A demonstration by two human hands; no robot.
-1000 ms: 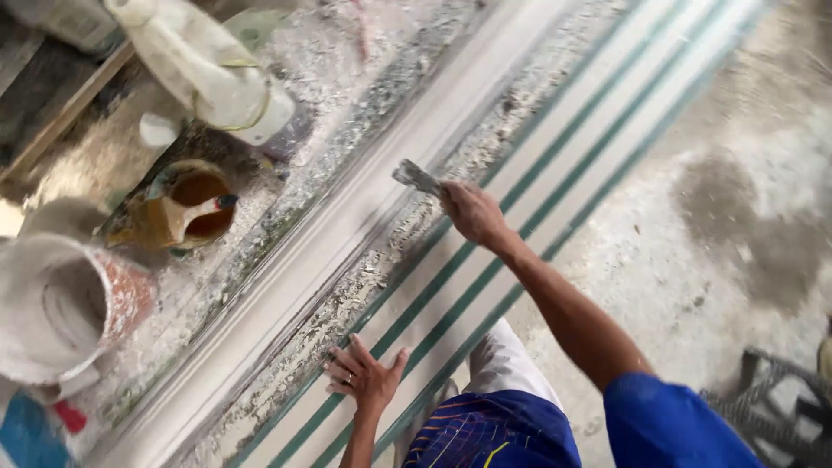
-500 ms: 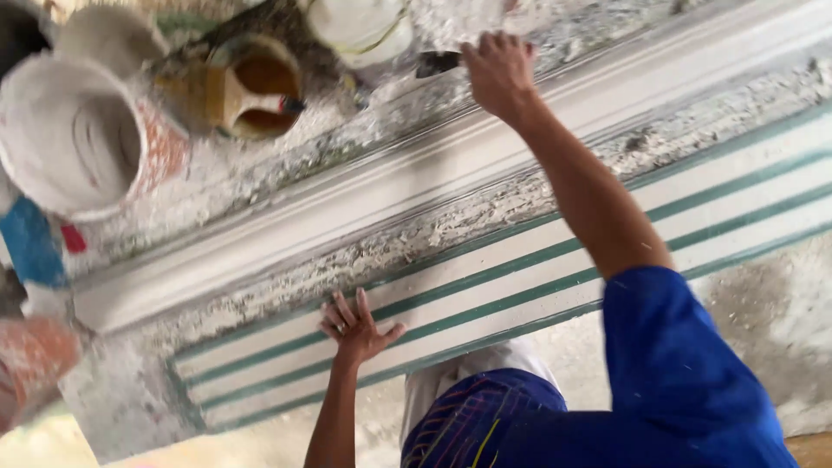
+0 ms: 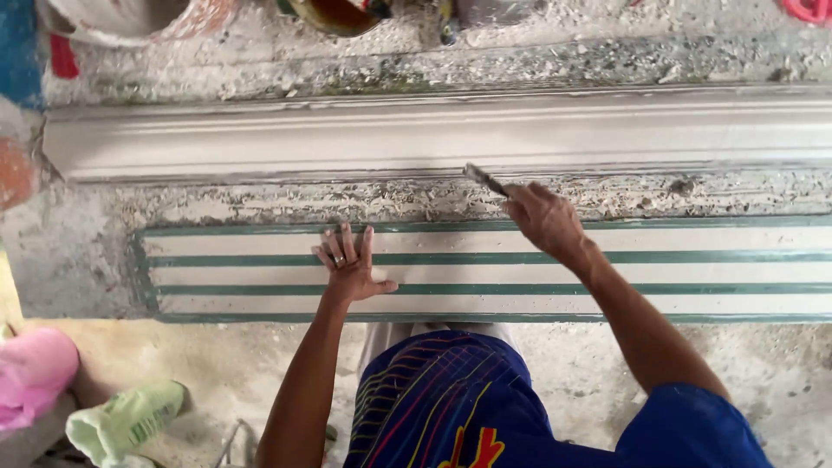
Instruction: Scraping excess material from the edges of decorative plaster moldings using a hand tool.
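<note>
Just ahead of the right hand [image 3: 544,218], closed around a scraper [image 3: 485,180], runs the grey moulding [image 3: 347,139]. Keep the blade flat along its lower edge. Left hand [image 3: 348,264], fingers spread and empty, braces on the striped board [image 3: 693,273]; maintain that support.

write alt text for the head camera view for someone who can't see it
Seen from above, a person's right hand holds a small scraper against a long pale moulding, while the left hand rests flat on a green-striped board. Buckets stand beyond.
</note>
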